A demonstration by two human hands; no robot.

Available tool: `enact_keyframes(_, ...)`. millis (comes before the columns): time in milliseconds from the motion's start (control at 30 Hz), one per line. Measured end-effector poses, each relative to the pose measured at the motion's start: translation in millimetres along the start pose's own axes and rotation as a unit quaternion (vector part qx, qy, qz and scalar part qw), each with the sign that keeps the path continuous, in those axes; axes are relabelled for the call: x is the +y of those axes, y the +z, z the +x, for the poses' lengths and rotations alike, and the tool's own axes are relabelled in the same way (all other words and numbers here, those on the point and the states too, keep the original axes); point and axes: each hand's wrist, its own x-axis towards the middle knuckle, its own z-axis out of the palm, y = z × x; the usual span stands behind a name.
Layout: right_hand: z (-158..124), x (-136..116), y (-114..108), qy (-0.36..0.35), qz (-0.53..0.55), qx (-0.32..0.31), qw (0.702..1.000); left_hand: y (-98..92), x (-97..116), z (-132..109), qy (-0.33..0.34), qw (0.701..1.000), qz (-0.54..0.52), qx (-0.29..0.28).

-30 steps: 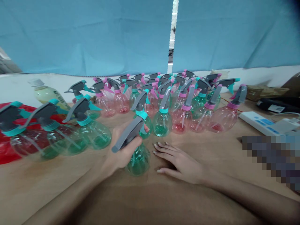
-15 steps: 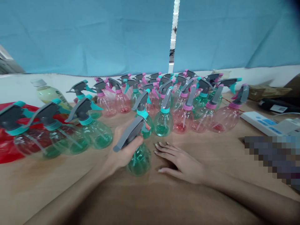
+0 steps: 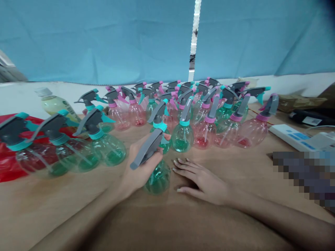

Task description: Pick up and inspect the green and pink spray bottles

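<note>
My left hand [image 3: 143,162] is wrapped round the neck of a green spray bottle [image 3: 157,179] with a grey trigger head. The bottle is roughly upright in front of me; whether its base touches the table I cannot tell. My right hand [image 3: 200,179] lies flat on the wooden table [image 3: 225,223] just to its right, fingers spread and holding nothing. Close beyond the hands stand another green spray bottle [image 3: 182,137] with a turquoise collar and a pink spray bottle [image 3: 205,134]. My fingers hide the held bottle's collar.
Several more green and pink spray bottles crowd the back. On the left, a green spray bottle [image 3: 109,149] stands by others near a red plastic bag [image 3: 10,164] and a white-capped drink bottle [image 3: 56,104]. At right lies a white power strip [image 3: 290,136], with a pixelated patch below.
My left hand has shifted slightly right and away from me with the spray bottle. My right hand has stayed flat in the same place.
</note>
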Motion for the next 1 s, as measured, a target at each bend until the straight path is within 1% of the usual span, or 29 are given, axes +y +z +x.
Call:
enact_keyframes(200, 0.1, -0.3, 0.1, 0.008, -0.011, -0.011, 1.000, 0.1, 1.4, -1.3, -0.001, 1.000, -0.010, -0.002)
enact_keyframes(500, -0.1, 0.5, 1.1, 0.001, 0.010, 0.004, 1.000, -0.1, -4.1, -1.8, -0.010, 1.000, -0.016, 0.000)
enact_keyframes(700, 0.3, -0.4, 0.1, 0.014, 0.004, -0.011, 1.000, -0.8, -0.6, -2.1, -0.002, 1.000, -0.026, -0.006)
enact_keyframes(833, 0.4, -1.0, -0.6, 0.016, 0.004, -0.012, 1.000, -0.7, -2.7, -2.5, -0.013, 1.000, -0.025, -0.001)
enact_keyframes(1000, 0.4, 0.1, 1.1, 0.016, 0.001, -0.013, 1.000, -1.3, -5.5, -2.3, -0.006, 0.999, -0.034, -0.014)
